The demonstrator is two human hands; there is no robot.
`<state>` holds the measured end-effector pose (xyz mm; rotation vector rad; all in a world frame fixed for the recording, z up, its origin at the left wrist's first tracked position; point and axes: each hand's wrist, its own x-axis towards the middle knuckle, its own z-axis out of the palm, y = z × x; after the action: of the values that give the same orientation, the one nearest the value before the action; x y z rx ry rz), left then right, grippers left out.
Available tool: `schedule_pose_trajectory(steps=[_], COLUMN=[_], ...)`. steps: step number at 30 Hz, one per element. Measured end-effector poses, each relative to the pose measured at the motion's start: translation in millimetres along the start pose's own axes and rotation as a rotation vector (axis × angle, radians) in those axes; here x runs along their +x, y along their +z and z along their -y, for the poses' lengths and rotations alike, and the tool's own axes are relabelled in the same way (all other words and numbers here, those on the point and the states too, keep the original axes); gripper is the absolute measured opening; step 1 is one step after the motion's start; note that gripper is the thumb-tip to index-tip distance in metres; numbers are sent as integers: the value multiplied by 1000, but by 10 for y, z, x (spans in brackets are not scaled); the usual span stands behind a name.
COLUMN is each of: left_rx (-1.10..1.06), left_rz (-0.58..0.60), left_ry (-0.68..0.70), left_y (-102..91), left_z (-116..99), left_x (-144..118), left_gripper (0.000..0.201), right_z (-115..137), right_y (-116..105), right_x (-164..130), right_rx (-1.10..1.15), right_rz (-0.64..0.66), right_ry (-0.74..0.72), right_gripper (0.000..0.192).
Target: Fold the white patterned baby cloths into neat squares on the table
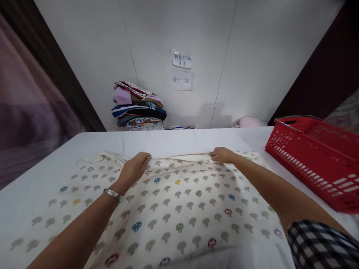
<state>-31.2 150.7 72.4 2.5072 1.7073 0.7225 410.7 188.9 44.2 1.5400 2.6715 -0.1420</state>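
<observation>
Pinching mushroom-print cloth (185, 203) at its far edge, left hand (135, 167) and right hand (223, 155) apart, remainder lying nearer.

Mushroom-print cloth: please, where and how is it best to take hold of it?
Probably by the far edge, pinched from above at two spread points, where the left hand and right hand are: the cloth lies wide and this edge is thin.

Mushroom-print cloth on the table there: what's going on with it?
A person has the mushroom-print cloth spread over a white table. The left hand and right hand grip it along its far edge, set apart from each other. A red basket is at the right, and a stack of folded fabrics is by the wall.
</observation>
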Motion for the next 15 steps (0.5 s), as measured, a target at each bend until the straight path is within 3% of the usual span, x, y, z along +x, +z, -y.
schedule_pose_trajectory(steps=[4, 11, 15], left_rx=[22, 11, 4], left_rz=[34, 47, 73], left_ry=[-32, -75, -139], left_y=[38, 138, 238], left_z=[66, 47, 96], left_x=[-220, -471, -623], left_gripper=[32, 33, 34], right_z=[-8, 50, 22], right_y=[77, 1, 132], right_x=[-251, -592, -850], right_rx=[-6, -8, -19], right_rz=[-106, -278, -267], right_ry=[129, 332, 435], right_gripper=[28, 27, 24])
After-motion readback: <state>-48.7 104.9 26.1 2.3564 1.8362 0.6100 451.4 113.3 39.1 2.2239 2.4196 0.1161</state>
